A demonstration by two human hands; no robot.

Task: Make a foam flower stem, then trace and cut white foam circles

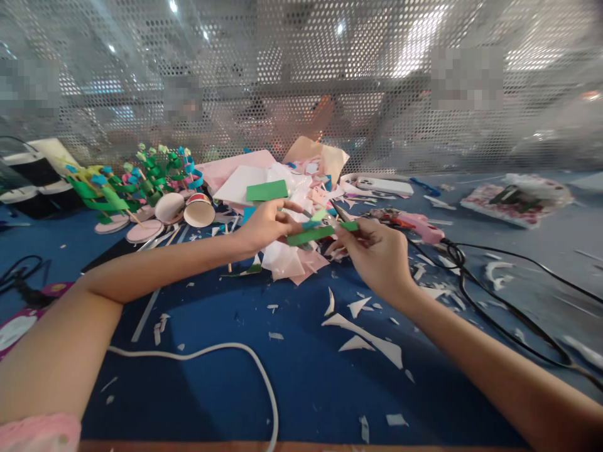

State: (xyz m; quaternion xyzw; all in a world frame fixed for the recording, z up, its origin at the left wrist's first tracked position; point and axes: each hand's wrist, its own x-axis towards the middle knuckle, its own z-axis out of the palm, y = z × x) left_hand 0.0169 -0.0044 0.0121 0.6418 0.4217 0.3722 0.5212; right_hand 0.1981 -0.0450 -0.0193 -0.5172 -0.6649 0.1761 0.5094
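Note:
A green paper strip [311,236] stretches between both hands above a heap of paper scraps. My left hand [266,227] pinches its left part, fingers closed. At the other end, my right hand [379,251] has its thumb and fingers closed on the strip. A dark pointed thing [338,209] shows beside the right fingertips; whether the hand holds it I cannot tell. Behind the left hand lies a green paper rectangle [266,191] on the pile. White and pink scraps [282,256] sit below the strip.
Paper plant models [106,194] on round bases and a paper cup [199,210] stand at left. Right of the hands are a pink glue gun [421,227] with black cables [499,314] and a phone [385,186]. A white cable [211,347] crosses the blue table. Perforated metal [292,81] rises behind.

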